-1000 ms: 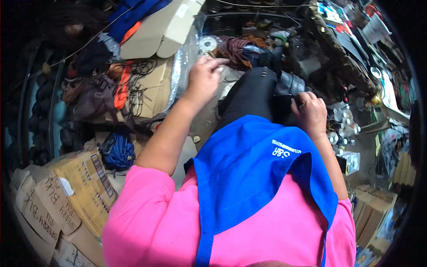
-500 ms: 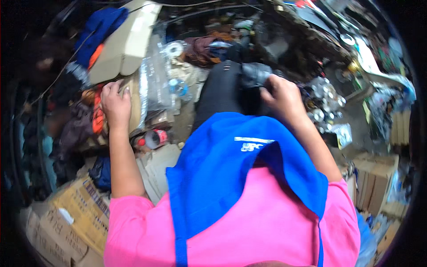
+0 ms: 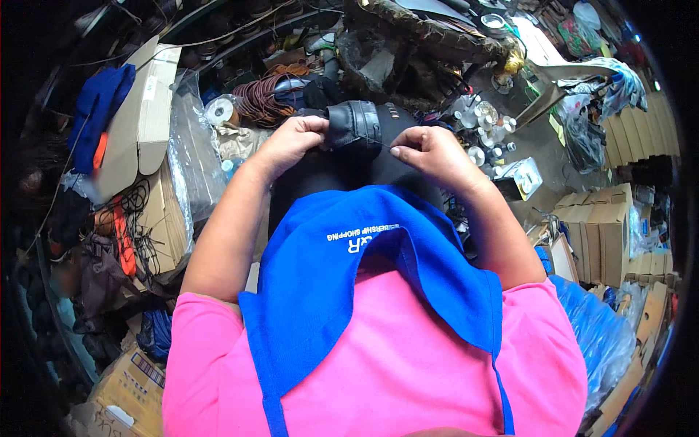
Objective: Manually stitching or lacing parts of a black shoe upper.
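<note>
A black shoe [image 3: 354, 124] rests across my dark-trousered knees, beyond the blue apron [image 3: 320, 218]. At its left end my left hand [image 3: 293, 148] is closed on the shoe, its thumb and fingers pinching the edge. To the right, my right hand [image 3: 437, 156] is closed in a pinch. From those fingertips a thin dark thread [image 3: 386, 146] runs to the shoe's side. Where the thread enters the shoe is too small to make out.
Flattened cardboard [image 3: 138, 138] and clear plastic sheeting [image 3: 191, 146] lie on the left. Beyond my knees sits a coil of brown cord [image 3: 268, 102]. Several small bottles and jars [image 3: 484, 124] stand at the right, with cardboard boxes [image 3: 601, 229] nearer me.
My left hand has come from the cardboard at the left to the shoe. My right hand has let go of the shoe and now pinches the thread. The view has shifted.
</note>
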`<move>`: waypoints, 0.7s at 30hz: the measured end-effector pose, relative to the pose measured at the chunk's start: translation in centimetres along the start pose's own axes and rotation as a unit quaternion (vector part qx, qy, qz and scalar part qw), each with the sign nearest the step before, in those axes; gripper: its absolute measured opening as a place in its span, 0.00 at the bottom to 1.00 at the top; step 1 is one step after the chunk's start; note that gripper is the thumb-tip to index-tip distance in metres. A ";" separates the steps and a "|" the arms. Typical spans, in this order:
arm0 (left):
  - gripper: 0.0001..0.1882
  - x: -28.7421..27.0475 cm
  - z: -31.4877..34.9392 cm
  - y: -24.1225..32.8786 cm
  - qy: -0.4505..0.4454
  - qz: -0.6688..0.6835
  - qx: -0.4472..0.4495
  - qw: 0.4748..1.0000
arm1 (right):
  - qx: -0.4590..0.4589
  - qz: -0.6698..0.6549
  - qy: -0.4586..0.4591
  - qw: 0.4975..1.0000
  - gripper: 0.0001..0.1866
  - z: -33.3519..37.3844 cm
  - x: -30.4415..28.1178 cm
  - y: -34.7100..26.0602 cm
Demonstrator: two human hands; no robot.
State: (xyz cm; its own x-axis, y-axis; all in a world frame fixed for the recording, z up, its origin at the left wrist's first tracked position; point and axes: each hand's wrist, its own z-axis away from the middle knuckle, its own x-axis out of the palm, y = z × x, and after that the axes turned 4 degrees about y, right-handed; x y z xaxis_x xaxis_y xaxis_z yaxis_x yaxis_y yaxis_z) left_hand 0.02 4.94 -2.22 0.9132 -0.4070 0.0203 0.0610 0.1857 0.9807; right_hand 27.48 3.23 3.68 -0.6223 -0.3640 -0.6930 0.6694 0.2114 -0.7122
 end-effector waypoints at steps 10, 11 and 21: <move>0.17 1.1 0.1 1.9 0.005 0.002 -0.059 0.998 | 0.064 -0.273 0.106 0.954 0.10 -0.3 -1.8 0.5; 0.16 2.0 0.2 2.0 0.033 0.030 -0.048 0.998 | 0.041 -0.369 0.124 0.920 0.10 -0.5 -1.6 0.1; 0.13 1.9 -0.1 0.7 0.062 0.118 -0.051 0.990 | -0.094 -0.098 0.089 0.987 0.10 -2.8 1.0 -0.4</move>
State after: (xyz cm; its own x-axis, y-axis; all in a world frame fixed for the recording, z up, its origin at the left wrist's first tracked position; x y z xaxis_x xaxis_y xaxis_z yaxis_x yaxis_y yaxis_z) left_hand 1.86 4.38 -1.51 0.9492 -0.2290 0.2161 -0.1256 0.3540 0.9268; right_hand 25.50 5.31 2.96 -0.8052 -0.2540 -0.5358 0.4513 0.3237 -0.8316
